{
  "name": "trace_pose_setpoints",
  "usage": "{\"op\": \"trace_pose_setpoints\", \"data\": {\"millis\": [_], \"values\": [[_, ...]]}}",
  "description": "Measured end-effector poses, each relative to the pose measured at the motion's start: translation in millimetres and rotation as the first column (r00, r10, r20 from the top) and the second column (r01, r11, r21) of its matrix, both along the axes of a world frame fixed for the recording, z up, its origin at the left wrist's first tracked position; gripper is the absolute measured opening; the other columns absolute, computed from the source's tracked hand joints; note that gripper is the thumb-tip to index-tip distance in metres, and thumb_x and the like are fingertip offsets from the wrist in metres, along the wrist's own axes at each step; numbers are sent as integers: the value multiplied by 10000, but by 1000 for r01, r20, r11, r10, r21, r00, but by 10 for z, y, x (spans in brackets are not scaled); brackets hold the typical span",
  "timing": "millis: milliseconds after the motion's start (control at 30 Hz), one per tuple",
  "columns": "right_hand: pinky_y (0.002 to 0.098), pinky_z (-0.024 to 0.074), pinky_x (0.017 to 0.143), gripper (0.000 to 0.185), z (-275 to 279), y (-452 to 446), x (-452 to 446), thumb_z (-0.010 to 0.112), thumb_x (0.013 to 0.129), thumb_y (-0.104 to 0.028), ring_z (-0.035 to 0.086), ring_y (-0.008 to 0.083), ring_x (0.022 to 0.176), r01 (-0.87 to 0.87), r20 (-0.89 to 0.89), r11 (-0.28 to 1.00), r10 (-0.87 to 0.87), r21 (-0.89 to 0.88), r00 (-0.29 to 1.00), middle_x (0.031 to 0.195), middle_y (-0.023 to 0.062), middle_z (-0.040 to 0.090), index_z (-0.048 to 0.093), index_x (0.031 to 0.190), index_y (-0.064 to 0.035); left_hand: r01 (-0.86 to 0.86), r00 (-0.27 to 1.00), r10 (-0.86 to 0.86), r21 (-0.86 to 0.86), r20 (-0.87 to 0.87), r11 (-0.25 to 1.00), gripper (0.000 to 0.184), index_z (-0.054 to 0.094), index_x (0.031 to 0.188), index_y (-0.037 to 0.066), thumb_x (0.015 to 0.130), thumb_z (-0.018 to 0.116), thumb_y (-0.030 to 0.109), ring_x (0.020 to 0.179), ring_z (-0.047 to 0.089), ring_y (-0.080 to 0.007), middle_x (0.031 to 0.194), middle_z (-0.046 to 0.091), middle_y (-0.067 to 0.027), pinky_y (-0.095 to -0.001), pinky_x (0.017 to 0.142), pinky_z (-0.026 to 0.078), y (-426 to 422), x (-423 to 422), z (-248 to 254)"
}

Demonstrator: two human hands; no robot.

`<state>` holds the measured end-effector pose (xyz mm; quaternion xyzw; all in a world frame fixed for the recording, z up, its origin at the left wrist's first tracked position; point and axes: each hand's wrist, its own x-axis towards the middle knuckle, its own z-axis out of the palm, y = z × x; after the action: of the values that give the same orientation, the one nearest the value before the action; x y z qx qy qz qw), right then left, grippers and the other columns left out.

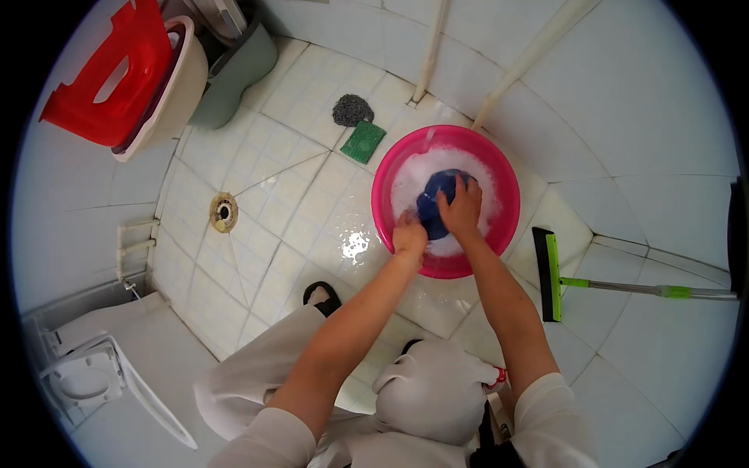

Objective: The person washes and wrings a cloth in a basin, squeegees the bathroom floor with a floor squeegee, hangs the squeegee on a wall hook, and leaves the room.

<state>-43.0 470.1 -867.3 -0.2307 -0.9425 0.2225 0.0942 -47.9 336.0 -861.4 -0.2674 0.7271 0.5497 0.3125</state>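
Observation:
A round pink basin (511, 204) stands on the tiled floor with white suds (489, 187) in it. In the suds lies a dark blue item (438, 191), perhaps cloth; its exact shape is hard to tell. My right hand (462, 207) rests over the right part of the blue item, fingers bent and spread on it. At the basin's left front, my left hand (409, 234) has its fingers curled at the blue item's lower left edge, partly in the foam.
Left of the basin lie a green scouring pad (363, 142) and a grey steel-wool ball (353, 111). A green-and-black squeegee (551, 273) is at the right. Also in view are a floor drain (223, 212), stacked basins (173, 93) and a squat toilet or seat (84, 382).

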Motion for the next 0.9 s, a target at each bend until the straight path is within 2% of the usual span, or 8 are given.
{"op": "trace_pose_setpoints", "data": {"millis": [100, 200, 267, 367, 567, 633, 767, 900], "values": [[544, 361, 990, 812, -106, -241, 155, 717, 738, -405, 465, 439, 1159, -43, 380, 994, 0, 103, 925, 1317, 297, 407, 405, 1349, 30, -102, 985, 59, 264, 165, 959, 534, 365, 1421, 91, 942, 458, 308, 1043, 557, -288, 1201, 566, -133, -481, 756, 473, -168, -100, -215], [531, 373, 987, 828, -154, -86, 54, 734, 723, -397, 430, 442, 1214, -279, 420, 960, 247, 14, 873, 1363, 301, 360, 403, 1358, 18, -108, 960, 9, 340, 281, 934, 548, 356, 1425, 79, 938, 449, 312, 1197, 479, -352, 1345, 470, -158, -616, 950, 359, -144, -127, -166], [462, 436, 935, 657, -107, 15, -140, 725, 729, -342, 546, 368, 1105, -58, 283, 991, 90, -118, 955, 1233, 231, 528, 521, 1259, -11, -64, 940, -43, 299, 339, 952, 551, 356, 1423, 73, 935, 453, 310, 1277, 419, -357, 1400, 427, -171, -612, 1038, 282, -104, -260, 498], [371, 481, 874, 340, 242, 134, -219, 673, 759, -156, 642, 278, 920, 218, -48, 854, -271, -472, 961, 963, 129, 668, 649, 1076, -36, -77, 958, -13, 297, 288, 952, 617, 389, 1396, 58, 884, 520, 378, 1223, 432, -291, 1370, 447, -147, -454, 971, 346, -133, -361, 264], [319, 498, 795, 345, 2148, 66, -19, 643, 758, -14, 627, 253, 851, -101, -300, 907, -29, -408, 954, 931, 114, 646, 635, 1102, -39, -27, 995, -18, 451, 95, 892, 596, 386, 1408, 63, 905, 520, 352, 1217, 453, -266, 1356, 471, -136, -437, 1026, 324, 186, -582, 612], [311, 504, 769, 360, 2689, 105, -83, 640, 758, -1, 631, 238, 846, -144, -310, 945, 48, -293, 950, 922, 117, 642, 629, 1116, -36, 160, 972, -52, 479, -230, 863, 435, 493, 1305, 53, 906, 514, 223, 1106, 520, -209, 1217, 556, -99, -380, 971, 403, 281, -525, 693], [254, 481, 681, 331, 3645, 194, -66, 586, 797, 54, 578, 138, 764, -74, -281, 884, -67, -462, 957, 884, 63, 597, 617, 1122, -2, 138, 978, -33, 513, -208, 847, 162, 576, 990, 50, 836, 523, 48, 820, 568, -123, 935, 590, -48, -251, 708, 493, 410, -461, 1213], [207, 431, 684, 381, 4616, 335, 11, 537, 803, 103, 503, 80, 789, 50, -182, 778, -208, -627, 961, 907, 25, 528, 584, 1170, 9, 76, 995, -41, 429, -91, 900, 69, 553, 881, 41, 822, 531, 13, 848, 568, -140, 975, 610, -73, -263, 751, 480, 169, -710, 2099]]}}
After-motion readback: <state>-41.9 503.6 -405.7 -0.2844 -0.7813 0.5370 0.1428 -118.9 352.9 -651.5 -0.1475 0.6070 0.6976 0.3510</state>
